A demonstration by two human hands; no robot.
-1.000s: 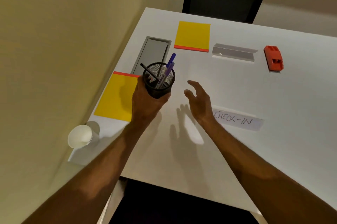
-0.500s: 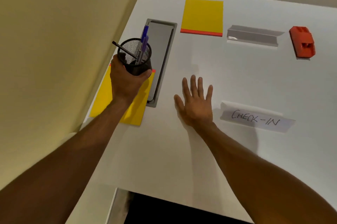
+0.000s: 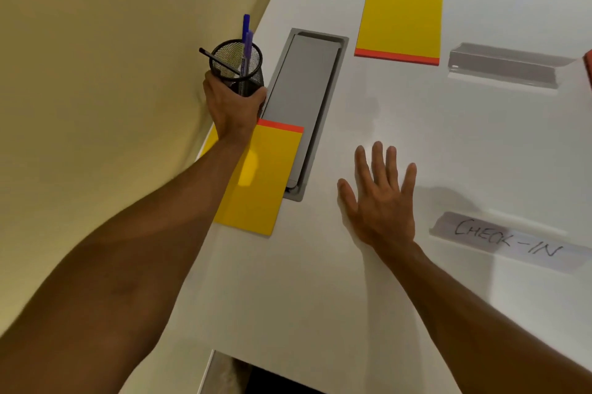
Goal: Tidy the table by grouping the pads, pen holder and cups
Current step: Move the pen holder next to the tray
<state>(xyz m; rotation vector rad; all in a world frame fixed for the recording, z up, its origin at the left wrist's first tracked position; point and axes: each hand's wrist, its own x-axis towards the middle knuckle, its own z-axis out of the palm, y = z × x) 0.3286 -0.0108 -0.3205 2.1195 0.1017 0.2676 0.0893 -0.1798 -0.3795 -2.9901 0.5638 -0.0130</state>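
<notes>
The left hand (image 3: 235,105) is wrapped around the lower wall of the black mesh pen holder (image 3: 238,68), upright at the table's (image 3: 352,281) left edge. Just nearer than the grip lies a yellow pad (image 3: 266,182), under the wrist. Right of the grip is the grey cable tray (image 3: 304,98); beyond it, a second yellow pad (image 3: 400,25), long axis running away. The right hand (image 3: 381,201), flat and empty, is probably better placed to fetch it.

Red thing (image 3: 588,68) cut by right edge — near pad (image 3: 259,179) partly under forearm
</notes>
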